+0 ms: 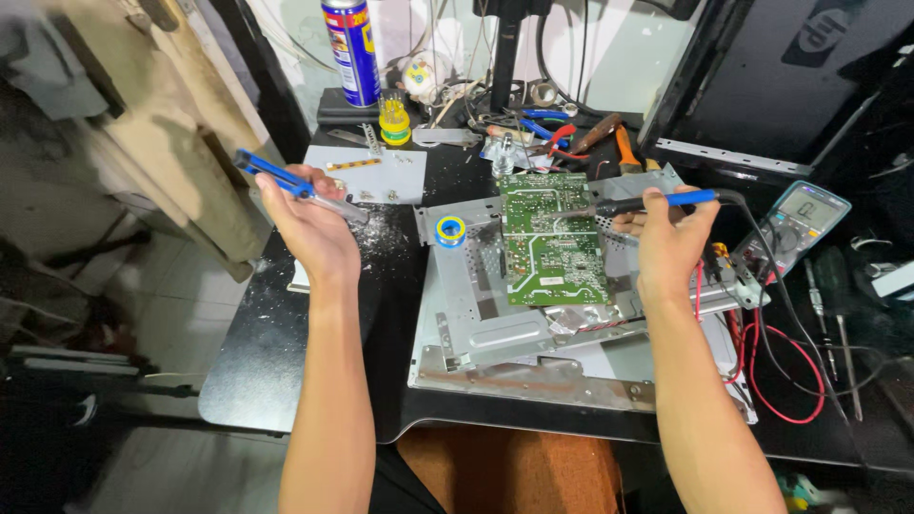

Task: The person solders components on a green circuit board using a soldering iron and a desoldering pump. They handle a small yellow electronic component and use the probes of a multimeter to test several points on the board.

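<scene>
My right hand (666, 243) grips a soldering iron (657, 202) with a blue and black handle, its tip pointing left over the upper right of a green circuit board (550, 238). The board lies on a grey metal chassis plate (476, 324). My left hand (309, 224) is raised to the left of the plate and holds a blue desoldering pump (286, 181) with a clear barrel. A small blue and yellow solder spool (450, 229) sits on the plate between my hands.
A multimeter (795, 224) with red and black leads (790, 381) lies at the right. Pliers and cutters (562, 133), a spray can (350, 48) and a screwdriver bit set (393, 119) crowd the back. A white sheet (367, 176) holds screws. A dark monitor panel (790, 86) leans at the back right.
</scene>
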